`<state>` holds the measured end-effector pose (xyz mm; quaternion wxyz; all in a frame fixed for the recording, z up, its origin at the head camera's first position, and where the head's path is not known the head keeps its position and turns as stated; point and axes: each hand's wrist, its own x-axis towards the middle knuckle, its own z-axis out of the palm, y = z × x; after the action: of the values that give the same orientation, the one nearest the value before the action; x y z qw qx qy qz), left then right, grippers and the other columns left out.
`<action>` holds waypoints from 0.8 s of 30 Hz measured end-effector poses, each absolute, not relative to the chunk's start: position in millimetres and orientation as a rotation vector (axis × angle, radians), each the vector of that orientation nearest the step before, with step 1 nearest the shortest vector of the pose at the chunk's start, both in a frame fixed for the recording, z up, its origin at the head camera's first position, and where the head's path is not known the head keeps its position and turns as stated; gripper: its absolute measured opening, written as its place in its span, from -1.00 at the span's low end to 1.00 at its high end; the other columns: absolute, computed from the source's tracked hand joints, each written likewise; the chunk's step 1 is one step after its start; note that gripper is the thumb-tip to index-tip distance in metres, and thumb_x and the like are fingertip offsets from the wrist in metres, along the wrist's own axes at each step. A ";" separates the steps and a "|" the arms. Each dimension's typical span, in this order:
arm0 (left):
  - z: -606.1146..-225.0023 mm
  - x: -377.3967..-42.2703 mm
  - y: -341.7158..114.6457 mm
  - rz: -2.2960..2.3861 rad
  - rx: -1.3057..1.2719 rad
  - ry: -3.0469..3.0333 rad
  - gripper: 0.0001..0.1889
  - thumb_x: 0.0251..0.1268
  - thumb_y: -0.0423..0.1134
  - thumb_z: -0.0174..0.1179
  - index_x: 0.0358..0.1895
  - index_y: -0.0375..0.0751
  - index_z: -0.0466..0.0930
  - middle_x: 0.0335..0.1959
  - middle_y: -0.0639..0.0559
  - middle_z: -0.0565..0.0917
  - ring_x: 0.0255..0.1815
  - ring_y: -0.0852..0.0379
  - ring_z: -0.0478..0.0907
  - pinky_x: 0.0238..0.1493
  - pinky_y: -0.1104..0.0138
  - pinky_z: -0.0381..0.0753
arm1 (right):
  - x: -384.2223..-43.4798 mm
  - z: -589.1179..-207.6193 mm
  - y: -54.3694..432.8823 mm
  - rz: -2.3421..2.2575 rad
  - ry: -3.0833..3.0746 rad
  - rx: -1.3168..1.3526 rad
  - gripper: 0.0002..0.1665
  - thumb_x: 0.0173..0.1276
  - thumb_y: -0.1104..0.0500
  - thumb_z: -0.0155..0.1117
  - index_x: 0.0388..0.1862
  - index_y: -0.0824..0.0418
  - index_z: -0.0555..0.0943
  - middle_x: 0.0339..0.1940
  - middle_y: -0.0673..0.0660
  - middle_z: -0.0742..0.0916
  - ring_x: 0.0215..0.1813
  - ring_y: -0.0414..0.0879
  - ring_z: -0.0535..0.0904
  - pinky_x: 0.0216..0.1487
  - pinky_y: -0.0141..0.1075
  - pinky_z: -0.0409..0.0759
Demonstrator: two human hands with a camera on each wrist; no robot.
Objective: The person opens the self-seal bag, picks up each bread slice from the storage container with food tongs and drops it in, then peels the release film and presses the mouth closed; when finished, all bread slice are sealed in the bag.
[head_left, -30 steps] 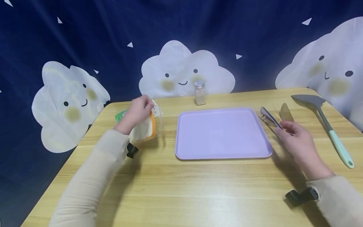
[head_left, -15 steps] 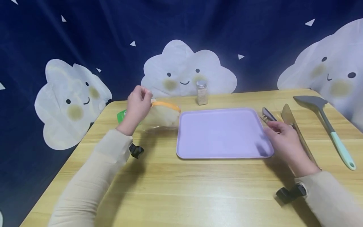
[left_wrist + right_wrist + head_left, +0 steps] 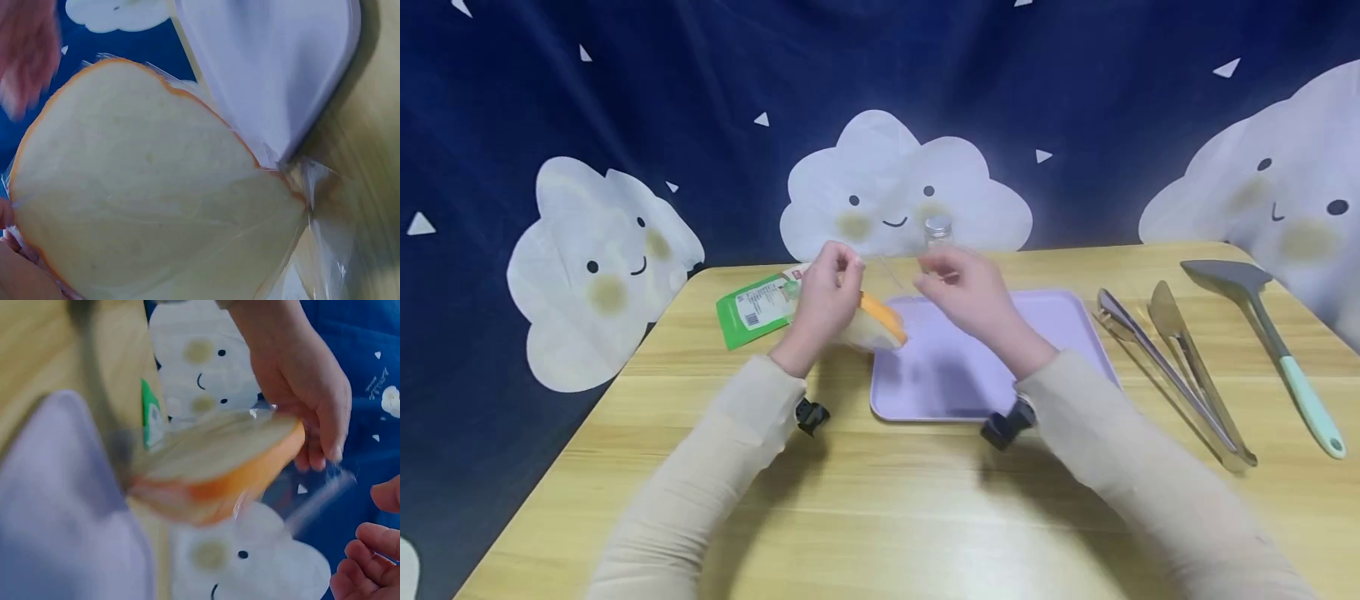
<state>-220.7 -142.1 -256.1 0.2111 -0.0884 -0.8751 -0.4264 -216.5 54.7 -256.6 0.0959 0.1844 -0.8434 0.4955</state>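
Between thumb and fingers, my left hand (image 3: 826, 292) pinches a clear plastic bag (image 3: 325, 228) with sliced bread (image 3: 150, 162) inside, its crust orange-brown. The bread hangs over the left edge of a lilac tray (image 3: 917, 396). In the right wrist view the bread's crust edge faces the camera, and a clear strip of the bag's film juts out past the left fingertips. My right hand (image 3: 977, 296) hovers above the tray, close to that strip; its thumb and fingers are bent and apart, with nothing seen between them.
A green-and-white pouch (image 3: 756, 308) lies at the back left. Behind my right hand stands a shaker jar (image 3: 937, 227) with a metal lid. Metal tongs (image 3: 1165, 367) and a grey turner (image 3: 1262, 308) with a mint handle lie right of the tray.
My right hand has let go of the tongs, now lying on the table, and swung left over the tray. My left hand has carried the bagged bread rightward, uncovering the green pouch.
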 end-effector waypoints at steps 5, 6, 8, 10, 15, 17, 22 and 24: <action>-264.4 -217.8 -130.7 -1.243 -0.371 -2.429 -0.91 0.33 -0.33 -0.04 -0.30 -0.30 0.36 -0.21 -0.20 0.56 -0.38 -0.02 0.49 -0.10 0.21 0.52 | -230.5 -248.0 28.2 1.443 -2.549 0.560 -0.64 0.26 0.14 0.23 -0.02 0.29 0.59 -0.01 0.20 0.67 0.01 0.06 0.56 0.06 -0.15 0.52; -265.6 -217.3 -130.0 -1.251 -0.389 -2.422 -0.92 0.33 -0.34 -0.03 -0.30 -0.30 0.36 -0.21 -0.19 0.55 -0.33 -0.01 0.48 -0.07 0.20 0.51 | -232.0 -248.1 25.9 1.452 -2.561 0.549 -0.67 0.26 0.14 0.23 -0.05 0.29 0.61 -0.04 0.19 0.68 0.00 0.04 0.56 0.04 -0.16 0.53; -267.2 -216.2 -129.8 -1.268 -0.414 -2.414 -0.92 0.32 -0.34 -0.03 -0.31 -0.29 0.37 -0.21 -0.18 0.55 -0.21 -0.01 0.48 -0.02 0.16 0.49 | -233.6 -249.0 22.7 1.484 -2.557 0.535 -0.73 0.26 0.16 0.23 -0.13 0.29 0.64 -0.09 0.18 0.70 -0.03 0.02 0.57 0.02 -0.18 0.54; -268.7 -215.4 -130.3 -1.287 -0.432 -2.411 -0.91 0.32 -0.33 -0.02 -0.31 -0.29 0.37 -0.21 -0.17 0.55 -0.12 -0.01 0.47 -0.02 0.16 0.48 | -234.5 -250.6 21.3 1.522 -2.538 0.522 -0.78 0.27 0.17 0.22 -0.20 0.30 0.66 -0.13 0.18 0.71 -0.04 0.00 0.57 0.02 -0.17 0.54; -271.7 -214.3 -131.6 -1.352 -0.436 -2.419 -0.91 0.30 -0.30 0.04 -0.28 -0.27 0.40 -0.20 -0.11 0.55 -0.12 0.03 0.46 -0.21 0.31 0.46 | -234.2 -253.4 21.7 1.573 -2.512 0.494 -0.80 0.27 0.18 0.21 -0.26 0.30 0.66 -0.16 0.18 0.71 -0.06 -0.01 0.55 0.01 -0.15 0.52; -273.5 -215.0 -132.6 -1.369 -0.442 -2.413 -0.91 0.28 -0.30 0.07 -0.28 -0.27 0.42 -0.22 -0.10 0.55 -0.11 0.04 0.46 -0.25 0.34 0.43 | -234.0 -253.7 21.7 1.587 -2.517 0.478 -0.80 0.27 0.17 0.21 -0.27 0.30 0.66 -0.18 0.17 0.71 -0.10 -0.03 0.55 -0.04 -0.17 0.53; -278.6 -216.1 -135.4 -1.408 -0.478 -2.380 -0.89 0.25 -0.31 0.10 -0.25 -0.28 0.45 -0.24 -0.11 0.56 -0.01 0.06 0.45 -0.22 0.32 0.45 | -233.2 -254.3 19.8 1.702 -2.510 0.442 -0.80 0.27 0.20 0.18 -0.33 0.33 0.65 -0.42 0.13 0.65 -0.31 -0.07 0.48 -0.30 -0.31 0.48; -280.2 -215.8 -136.6 -1.428 -0.492 -2.366 -0.88 0.27 -0.30 0.09 -0.23 -0.29 0.46 -0.23 -0.11 0.56 -0.02 0.06 0.45 -0.15 0.27 0.47 | -232.8 -254.7 19.0 1.761 -2.500 0.428 -0.80 0.26 0.22 0.17 -0.35 0.35 0.64 -0.53 0.10 0.60 -0.38 -0.08 0.45 -0.38 -0.35 0.44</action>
<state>-215.8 -136.6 -280.2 0.1665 -0.1727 -0.8311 -0.5017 -232.8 19.0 -254.7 0.0269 0.1385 -0.8094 0.5700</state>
